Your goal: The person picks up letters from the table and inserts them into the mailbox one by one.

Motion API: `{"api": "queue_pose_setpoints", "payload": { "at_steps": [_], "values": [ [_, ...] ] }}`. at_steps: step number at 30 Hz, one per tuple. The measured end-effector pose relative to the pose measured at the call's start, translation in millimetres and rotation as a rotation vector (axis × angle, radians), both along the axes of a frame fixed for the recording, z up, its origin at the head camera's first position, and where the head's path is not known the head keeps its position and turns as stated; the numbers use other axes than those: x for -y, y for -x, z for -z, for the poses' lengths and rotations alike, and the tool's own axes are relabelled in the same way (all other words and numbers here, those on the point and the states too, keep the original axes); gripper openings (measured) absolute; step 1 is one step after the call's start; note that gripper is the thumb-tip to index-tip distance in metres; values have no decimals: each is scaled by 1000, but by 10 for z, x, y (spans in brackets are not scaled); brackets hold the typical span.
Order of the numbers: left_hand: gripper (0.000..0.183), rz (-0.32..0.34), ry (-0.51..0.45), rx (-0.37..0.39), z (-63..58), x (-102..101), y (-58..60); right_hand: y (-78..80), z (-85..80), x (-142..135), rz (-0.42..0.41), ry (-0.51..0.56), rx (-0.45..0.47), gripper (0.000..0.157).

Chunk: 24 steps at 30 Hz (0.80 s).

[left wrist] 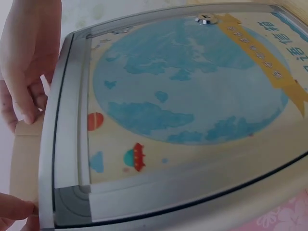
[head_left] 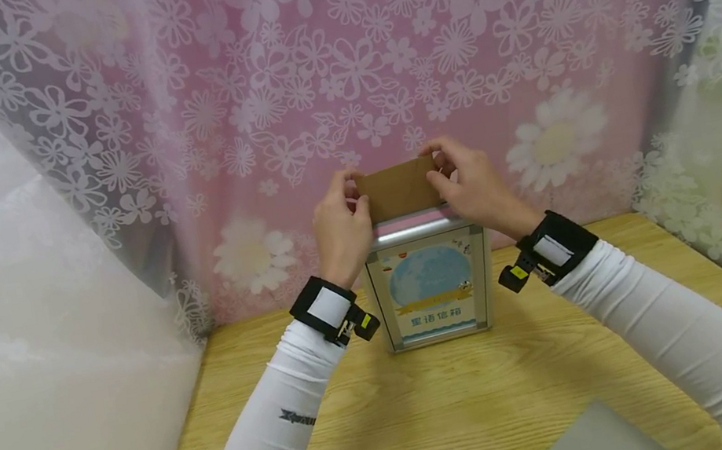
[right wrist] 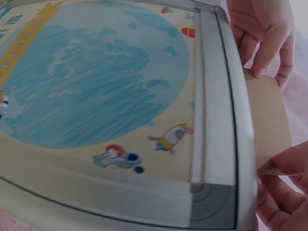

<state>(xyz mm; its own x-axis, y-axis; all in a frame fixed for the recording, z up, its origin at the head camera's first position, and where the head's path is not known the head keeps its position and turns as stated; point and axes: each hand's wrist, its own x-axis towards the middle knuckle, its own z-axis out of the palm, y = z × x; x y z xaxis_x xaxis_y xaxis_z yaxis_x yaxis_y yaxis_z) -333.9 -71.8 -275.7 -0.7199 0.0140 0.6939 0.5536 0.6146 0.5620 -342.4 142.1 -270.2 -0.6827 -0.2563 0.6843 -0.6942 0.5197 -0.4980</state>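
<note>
A flat brown envelope (head_left: 397, 191) stands upright at the top of a silver-framed letter box (head_left: 420, 227). My left hand (head_left: 343, 229) pinches its left edge between thumb and fingers. On the opposite edge, my right hand (head_left: 475, 186) pinches it the same way. In the left wrist view a crease crosses the envelope (left wrist: 25, 154) beside the box's metal rim. The right wrist view shows the envelope (right wrist: 267, 120) close against the rim; whether its lower edge is inside a slot is hidden. A blue planet picture (head_left: 428, 274) and printed characters fill the box front.
The box stands on a wood-grain table (head_left: 364, 415) near the back. Behind it hangs a pink flowered curtain (head_left: 334, 62). A grey flat object (head_left: 598, 444) lies at the table's front right. A small round lock (left wrist: 207, 19) sits on the box front.
</note>
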Motion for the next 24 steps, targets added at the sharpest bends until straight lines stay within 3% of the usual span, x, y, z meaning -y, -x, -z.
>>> {"api": "queue_pose_setpoints", "payload": {
  "at_steps": [5, 14, 24],
  "values": [
    [18, -26, 59, 29, 51, 31, -11, 6, 69, -30, 48, -26, 5, 17],
    [14, -68, 244, 33, 158, 75, -10, 7, 165, -91, 111, -152, -1, 10],
    [17, -66, 299, 20, 205, 88, -17, -14, 238, -130, 102, -210, -29, 13]
  ]
}}
